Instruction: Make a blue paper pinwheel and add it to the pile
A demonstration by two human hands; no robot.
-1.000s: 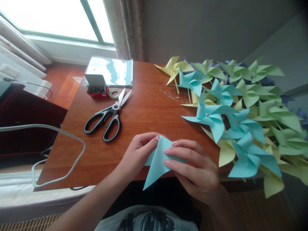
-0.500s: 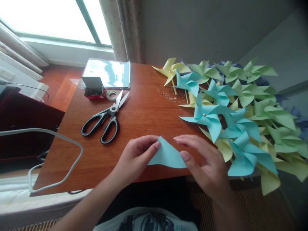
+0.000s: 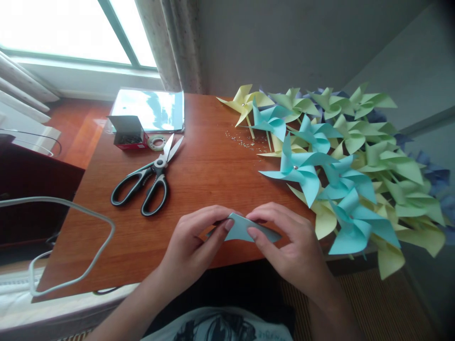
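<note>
Faced a wooden table (image 3: 206, 177), with paper pinwheels (image 3: 343, 180) heaped on the right and scissors (image 3: 159, 162) lying with blades parted on the left. Held left hand (image 3: 199, 237) and right hand (image 3: 289, 232) above the near edge, with fingers curled and thumbs turned inward. Kept folded blue paper (image 3: 239, 229) directly between, touching both and nearer to neither, with its long axis running left to right, dipping rightward. Pinched it between thumb and fingers on each side.

On the right, five light-blue paper pinwheels (image 3: 295, 167); left, one pair of black-handled scissors (image 3: 160, 162), one red cardboard box (image 3: 138, 142), one pale ring-shaped roll (image 3: 156, 148); near middle, one light-blue paper sheet (image 3: 240, 230).
</note>
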